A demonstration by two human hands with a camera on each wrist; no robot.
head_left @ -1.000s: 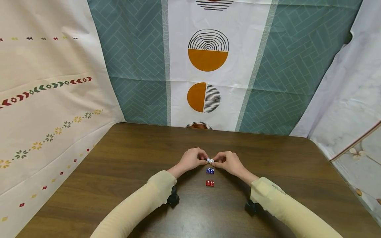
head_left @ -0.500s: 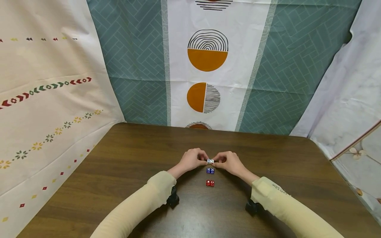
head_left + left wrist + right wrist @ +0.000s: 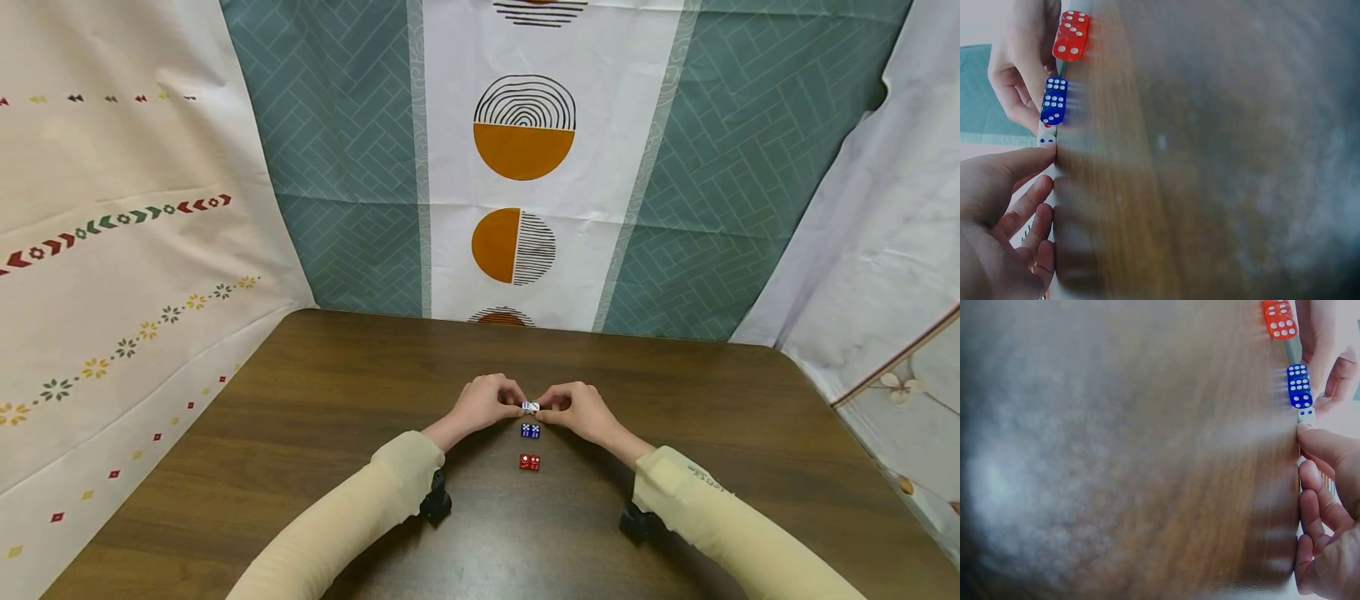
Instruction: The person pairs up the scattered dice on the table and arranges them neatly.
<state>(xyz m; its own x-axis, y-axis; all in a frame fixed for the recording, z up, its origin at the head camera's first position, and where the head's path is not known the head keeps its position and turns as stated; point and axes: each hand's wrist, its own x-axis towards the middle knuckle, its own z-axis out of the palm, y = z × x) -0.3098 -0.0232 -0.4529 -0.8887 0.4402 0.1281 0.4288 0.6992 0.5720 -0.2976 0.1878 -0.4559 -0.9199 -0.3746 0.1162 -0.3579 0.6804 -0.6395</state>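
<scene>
Two small white dice sit side by side on the table in the head view. My left hand pinches the left one between thumb and forefinger. From the other side, the thumb and forefinger of my right hand pinch the right one. Just in front lies a touching pair of blue dice, and nearer to me a pair of red dice. The left wrist view shows a white die at my thumb tip, partly hidden behind the blue dice.
The brown wooden table reaches back to a green and white patterned curtain. Light printed cloths hang at the left and right sides. Dark wrist cameras sit under both sleeves.
The two white dice, slightly askew a second ago, now stand in line, face to face, a touch nearer to me. Both hands have barely moved; the blue and red dice stay put.
</scene>
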